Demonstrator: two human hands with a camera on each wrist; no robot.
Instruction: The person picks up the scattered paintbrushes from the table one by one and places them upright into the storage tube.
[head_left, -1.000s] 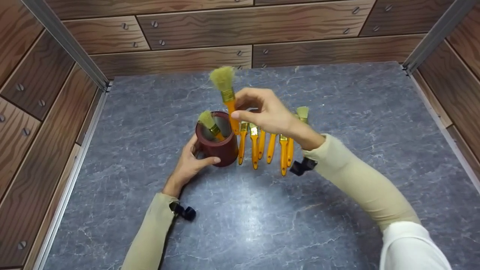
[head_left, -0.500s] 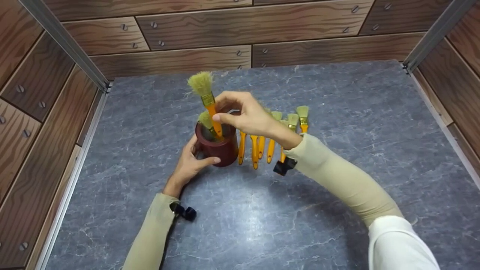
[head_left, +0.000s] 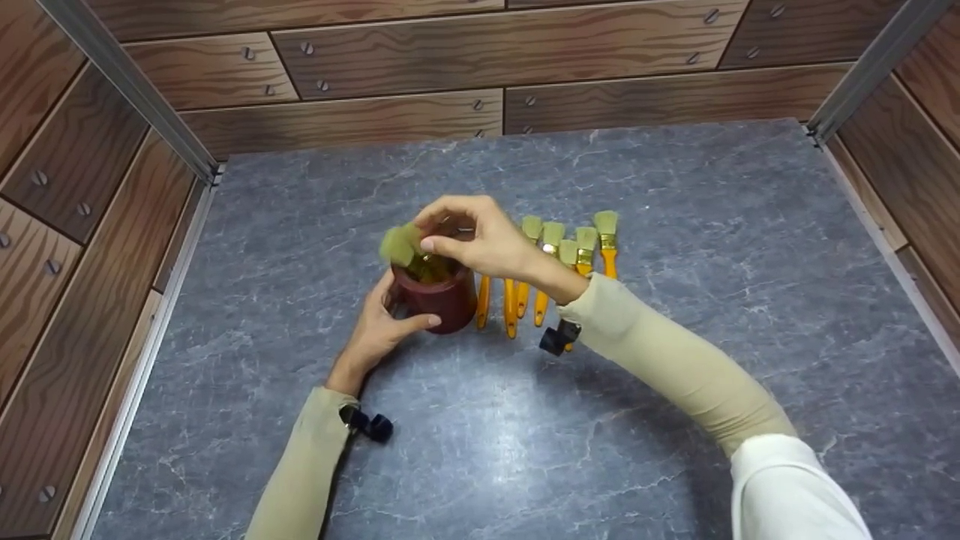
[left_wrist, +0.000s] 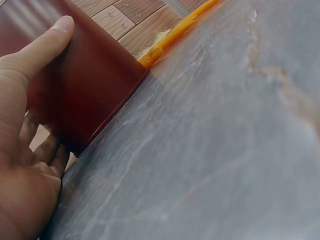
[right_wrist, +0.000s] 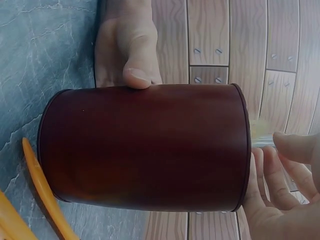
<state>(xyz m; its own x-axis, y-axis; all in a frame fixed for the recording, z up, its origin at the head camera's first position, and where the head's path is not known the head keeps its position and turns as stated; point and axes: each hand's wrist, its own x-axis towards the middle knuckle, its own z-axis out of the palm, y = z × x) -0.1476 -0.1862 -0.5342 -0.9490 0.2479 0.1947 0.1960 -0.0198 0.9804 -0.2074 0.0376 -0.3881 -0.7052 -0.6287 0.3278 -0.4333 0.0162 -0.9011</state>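
My left hand [head_left: 379,319] grips the dark red cylindrical cup [head_left: 442,304], which stands upright on the table; in the left wrist view the thumb lies along the cup's wall [left_wrist: 95,75]. My right hand [head_left: 484,236] is at the cup's mouth, thumb and fingertips spaced apart near the rim. A paintbrush [head_left: 399,246] with pale bristles, blurred by motion, leans in the cup by those fingertips, no longer between them. Another brush's bristles show beside it. In the right wrist view, blurred bristles [right_wrist: 260,129] stick out past the rim beside the right thumb.
Several orange-handled paintbrushes [head_left: 540,307] lie in a row right of the cup, partly behind the right hand and forearm. The nearest handle [right_wrist: 42,187] lies close to the cup's base. Wood-patterned walls [head_left: 405,60] edge the grey marbled table [head_left: 480,450].
The right hand has brought the paintbrush left over the cup and lowered slightly. The brush has slipped down from its fingers into the cup. The left hand and the cup stay put.
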